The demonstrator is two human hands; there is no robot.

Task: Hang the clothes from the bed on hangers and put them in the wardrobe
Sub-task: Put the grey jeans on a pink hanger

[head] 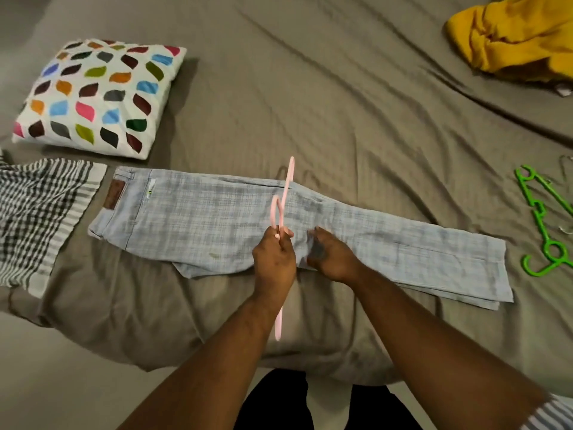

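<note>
Clenching pink hanger (286, 184) in left hand (274, 259) at frame centre, holding it edge-on over pale checked trousers (201, 218). Resting right hand (331, 256) with bent fingers on trousers just beside; pinching or only pressing, cannot tell. Lying flat across middle of bed (310, 103), waistband pointing left. Sitting elsewhere: yellow garment (511, 41) upper right, green hanger (545, 221) right edge, patterned cushion (99, 94) upper left, striped cloth (37, 212) left edge.

The pale checked trousers (217, 218) are matt woven cloth, with a brown leather-like patch (115, 194) at the waistband. The pink hanger (290, 172) and the green hanger (544, 234) at right are smooth plastic. The bed (341, 103) sheet is matt, creased cloth.
</note>
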